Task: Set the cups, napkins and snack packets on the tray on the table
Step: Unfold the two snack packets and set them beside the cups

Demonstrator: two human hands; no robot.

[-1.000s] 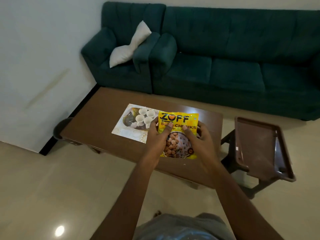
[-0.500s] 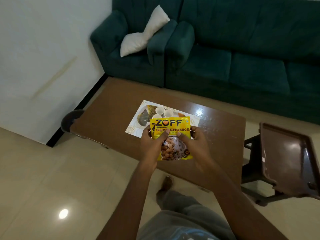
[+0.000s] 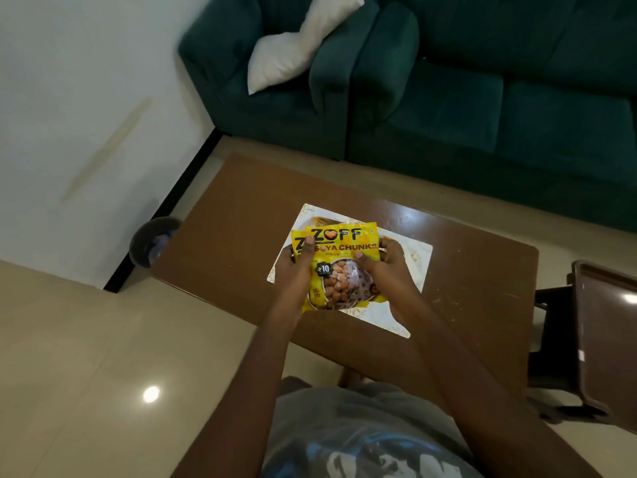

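Both hands hold yellow snack packets (image 3: 341,267) over the white patterned tray (image 3: 418,257) on the brown table (image 3: 241,215). Two packets are stacked, one peeking out at the left behind the front one. My left hand (image 3: 296,270) grips their left side, thumb on the front. My right hand (image 3: 386,270) grips the right side. The small white cups on the tray are hidden behind the packets. No napkins are visible.
A dark green sofa (image 3: 482,98) with a white cushion (image 3: 296,53) stands beyond the table. A brown plastic chair (image 3: 606,339) is at the right. A dark bin (image 3: 151,243) sits by the wall at the table's left end.
I have stepped closer and the view tilts down. The packets have come over the tray and now cover the cups; a second packet shows behind the first.
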